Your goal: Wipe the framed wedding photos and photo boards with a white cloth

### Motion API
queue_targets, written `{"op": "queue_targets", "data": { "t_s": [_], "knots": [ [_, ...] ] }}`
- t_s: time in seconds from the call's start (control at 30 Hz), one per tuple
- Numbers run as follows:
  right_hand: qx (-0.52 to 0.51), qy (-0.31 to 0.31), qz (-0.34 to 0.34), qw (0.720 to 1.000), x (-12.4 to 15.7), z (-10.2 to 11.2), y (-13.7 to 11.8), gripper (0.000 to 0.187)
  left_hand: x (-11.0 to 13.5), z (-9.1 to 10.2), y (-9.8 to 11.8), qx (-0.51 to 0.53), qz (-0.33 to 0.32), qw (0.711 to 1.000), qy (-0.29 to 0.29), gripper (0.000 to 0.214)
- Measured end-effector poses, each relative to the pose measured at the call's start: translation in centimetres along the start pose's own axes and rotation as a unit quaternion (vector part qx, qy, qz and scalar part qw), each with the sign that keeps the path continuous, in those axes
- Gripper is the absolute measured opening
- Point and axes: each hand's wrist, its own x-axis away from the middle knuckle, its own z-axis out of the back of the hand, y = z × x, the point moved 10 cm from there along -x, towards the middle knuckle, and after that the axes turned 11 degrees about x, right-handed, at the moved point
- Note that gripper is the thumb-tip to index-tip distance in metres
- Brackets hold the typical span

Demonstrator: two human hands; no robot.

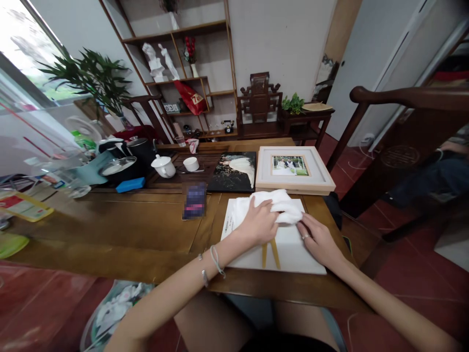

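A white cloth (276,199) lies bunched on a flat white board (300,256) near the table's front edge. My left hand (258,222) presses down over the cloth, its fingers bent into the folds. At the cloth's right end, the fingertips of my right hand (320,239) pinch its edge, just above the board. Two yellowish strips (274,254) spread in a narrow V from under my left hand; their upper ends are hidden. Small printed marks show at the board's left edge. Behind the board sit a light wooden picture frame (322,178) with a photo and a dark photo panel (229,178).
On the wooden table (146,230) stand a white lidded teacup (163,167), a white cup (191,164), a blue block (131,185) and a blurred dark packet (194,200). A dark wooden chair (395,146) stands right. Below left is a bin (91,313).
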Motion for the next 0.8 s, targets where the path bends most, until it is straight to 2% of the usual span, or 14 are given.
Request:
{"op": "queue_targets", "data": {
  "t_s": [0.17,0.23,0.3,0.37,0.43,0.57,0.63,0.7,0.8],
  "knots": [
    [0.024,0.016,-0.024,0.999,0.2,0.4,0.7,0.024,-3.4,-0.6,3.2,0.024,-0.115,0.993,0.005,0.031],
    [0.03,0.02,-0.015,0.999,0.3,0.4,0.5,0.024,-4.3,-0.5,3.2,0.019,-0.111,0.994,0.001,0.031],
    [0.025,0.02,-0.007,0.999,0.3,0.4,0.3,0.024,-3.7,-0.3,3.1,0.003,-0.087,0.996,-0.007,0.03],
    [0.009,0.012,0.001,1.0,0.3,0.3,0.2,0.025,-1.6,-0.4,3.3,-0.013,-0.053,0.998,-0.022,0.03],
    [-0.019,0.002,0.003,1.0,0.2,0.1,0.2,0.028,1.6,-0.7,4.5,-0.028,-0.028,0.999,-0.035,0.029],
    [-0.082,-0.009,-0.039,0.996,0.0,-0.1,1.6,0.031,8.0,-2.0,9.8,-0.057,-0.107,0.992,-0.035,0.028],
    [-0.105,-0.011,-0.051,0.993,-0.1,-0.3,2.1,0.032,9.4,-2.4,10.9,-0.043,-0.126,0.991,-0.024,0.028],
    [-0.113,-0.01,-0.054,0.992,-0.1,-0.4,2.2,0.032,9.1,-2.4,9.8,-0.019,-0.107,0.994,-0.015,0.028],
    [-0.091,-0.014,-0.043,0.995,0.0,-0.6,1.8,0.033,6.4,-1.9,4.9,-0.009,-0.01,1.0,0.006,0.028]
  ]
}}
